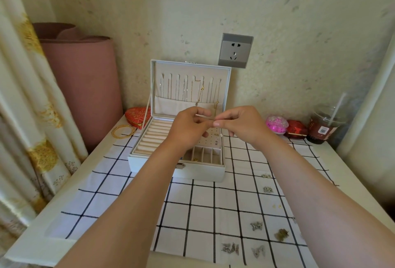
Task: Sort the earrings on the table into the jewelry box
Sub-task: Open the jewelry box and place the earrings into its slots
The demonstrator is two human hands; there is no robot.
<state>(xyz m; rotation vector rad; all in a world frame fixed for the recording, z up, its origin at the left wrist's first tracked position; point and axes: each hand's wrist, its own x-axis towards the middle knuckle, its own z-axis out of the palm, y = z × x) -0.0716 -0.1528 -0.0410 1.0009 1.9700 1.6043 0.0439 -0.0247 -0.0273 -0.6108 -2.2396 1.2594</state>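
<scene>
A white jewelry box (149,162) stands open at the back of the table, necklaces hanging in its raised lid. Both hands hover above its right side, over the perforated earring panel (213,138). My left hand (190,125) and my right hand (239,123) meet fingertip to fingertip and pinch something tiny between them; it is too small to make out. Several earrings lie on the checked cloth at the right: a pair (266,175), another (268,189), tiny gold studs (277,205), butterflies (256,225), a brownish one (281,234), and more near the front (230,248).
Gold bangles (124,131) and a red heart-shaped box (136,116) sit left of the jewelry box. At the back right are a pink ball (277,124), a red box (297,129) and a drink cup with straw (324,126). A rolled pink mat (85,88) leans at the left.
</scene>
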